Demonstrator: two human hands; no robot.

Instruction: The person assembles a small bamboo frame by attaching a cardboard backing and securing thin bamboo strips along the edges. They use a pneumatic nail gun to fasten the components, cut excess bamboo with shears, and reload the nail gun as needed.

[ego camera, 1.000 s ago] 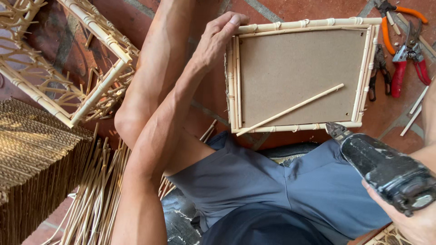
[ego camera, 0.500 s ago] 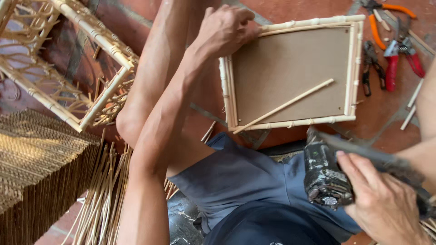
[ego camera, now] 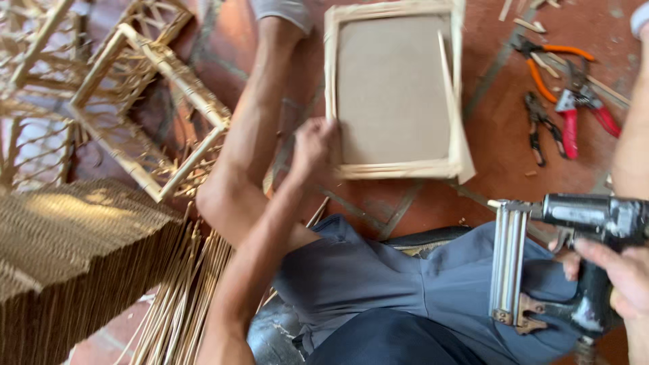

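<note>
1. Woven cane panel (ego camera: 67,243), lower left, lying flat; apart from both hands.
2. Open cane frames (ego camera: 149,108), stacked at a tilt, upper left.
3. Bundle of loose cane strips (ego camera: 182,297) on the floor (ego camera: 500,155), beside the person's left forearm.
4. Left hand (ego camera: 312,145): fingers closed over the lower left corner of the framed board, thumb side against its cane edge.
5. Framed board (ego camera: 395,88): brown panel edged in pale cane, lying flat on the red tile floor ahead of the knees. A loose cane strip (ego camera: 447,88) lies along its right side, touching the border.
6. Pliers (ego camera: 581,108), orange, red and dark handled, on the floor just right of the board; untouched.
7. Nail gun (ego camera: 574,216): metal, magazine hanging down, held above the lap, well apart from the board.
8. Right hand (ego camera: 618,277): fingers wrapped round the gun's grip. Whether one rests on the trigger cannot be told.

Judgement: the step in hand is squaring and steadying the board, with the tool ready but not applied. Fastening the loose strip would call for it to sit flush, the left hand clear of the line, and the gun's nose square to the border.
</note>
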